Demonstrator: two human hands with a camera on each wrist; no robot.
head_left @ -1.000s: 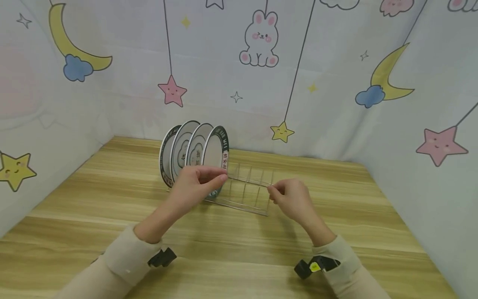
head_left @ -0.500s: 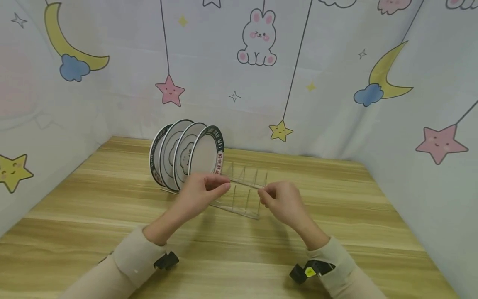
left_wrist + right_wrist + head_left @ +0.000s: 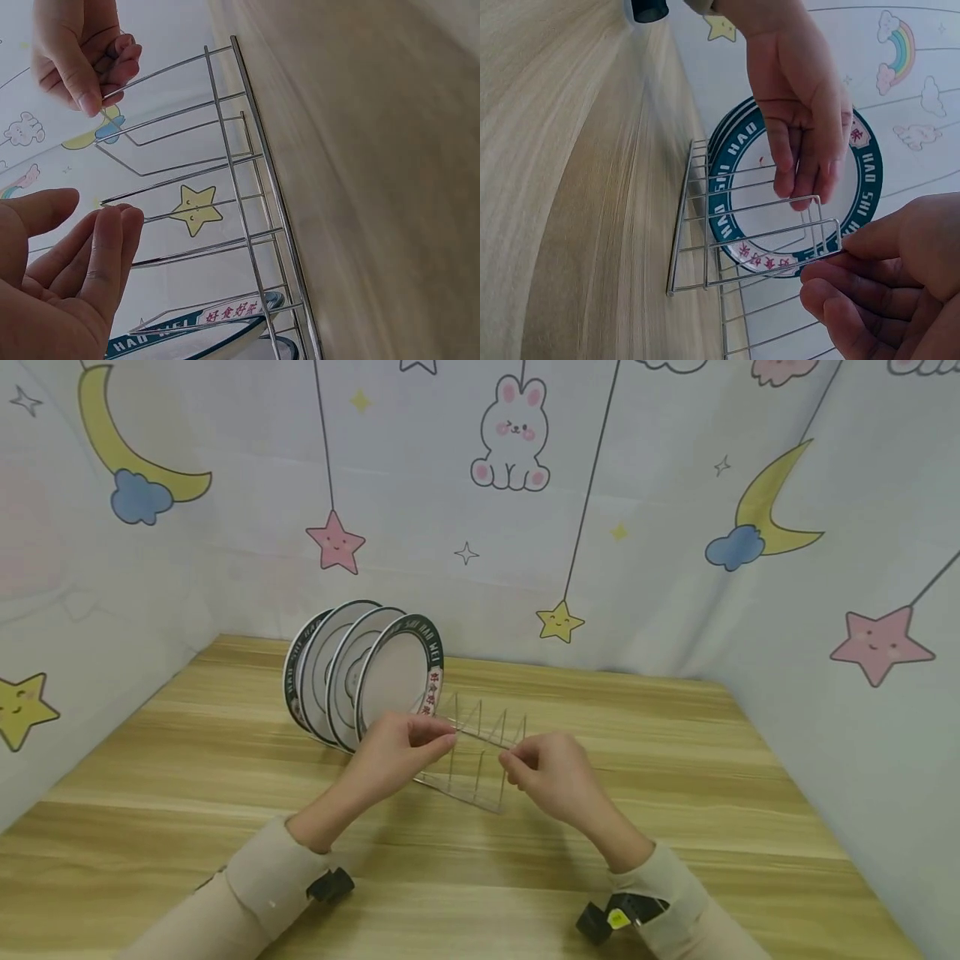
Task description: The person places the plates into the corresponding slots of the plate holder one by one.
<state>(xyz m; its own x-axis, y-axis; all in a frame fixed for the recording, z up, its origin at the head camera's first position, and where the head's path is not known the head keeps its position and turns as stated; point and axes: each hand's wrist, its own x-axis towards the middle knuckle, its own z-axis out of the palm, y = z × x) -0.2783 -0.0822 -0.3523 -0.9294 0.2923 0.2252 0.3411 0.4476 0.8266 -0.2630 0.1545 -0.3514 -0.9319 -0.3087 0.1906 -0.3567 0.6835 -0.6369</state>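
Observation:
A wire dish rack (image 3: 459,795) stands on the table, with several round plates (image 3: 397,672) upright in its left part. The plates have dark green rims with lettering. My right hand (image 3: 551,772) pinches the top of the rack's right end wire between thumb and fingers, as the right wrist view shows from close up at the wire loop (image 3: 832,225). My left hand (image 3: 393,752) is at the rack's middle, in front of the nearest plate. Its fingers (image 3: 112,240) are nearly straight at the wire tops, with the thumb apart from them.
The wood-patterned table (image 3: 420,893) runs up to a pale cloth backdrop (image 3: 660,610) printed with stars, moons and a rabbit. Black wrist cameras (image 3: 330,885) sit on both sleeves.
The rack's right end has come left and nearer with my right hand, so the rack and plates have turned and the front plate faces me more. The view has also shifted slightly.

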